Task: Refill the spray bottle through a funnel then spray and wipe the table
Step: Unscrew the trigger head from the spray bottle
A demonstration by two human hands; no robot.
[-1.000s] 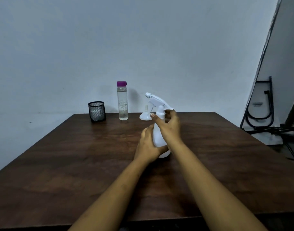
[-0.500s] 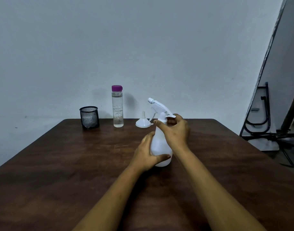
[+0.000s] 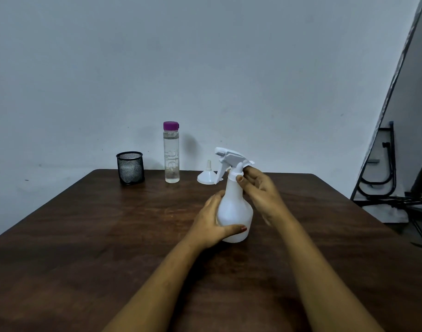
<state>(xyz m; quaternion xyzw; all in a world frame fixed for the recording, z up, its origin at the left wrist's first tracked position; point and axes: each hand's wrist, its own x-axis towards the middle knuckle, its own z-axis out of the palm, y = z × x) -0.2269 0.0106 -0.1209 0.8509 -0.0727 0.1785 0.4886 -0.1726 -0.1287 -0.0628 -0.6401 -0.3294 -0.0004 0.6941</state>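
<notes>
A white spray bottle [image 3: 233, 207] stands upright on the dark wooden table [image 3: 109, 236], near its middle. My left hand [image 3: 213, 224] grips the bottle's round body from the left, thumb across its front. My right hand [image 3: 260, 190] pinches the white collar under the spray head [image 3: 231, 158], whose nozzle points left. Behind the bottle a small white funnel [image 3: 207, 176] lies mouth down on the table. A clear water bottle [image 3: 171, 154] with a purple cap stands to the funnel's left, near the wall.
A black mesh cup [image 3: 130, 167] with something pale inside stands at the table's back left. The grey wall runs right behind the table. Black metal frames and stand legs [image 3: 382, 183] occupy the floor to the right.
The view has tilted and shifted, so the table objects sit lower and further left in frame. My right hand's fingers have turned at the spray head's collar. My left hand keeps its hold on the body.
</notes>
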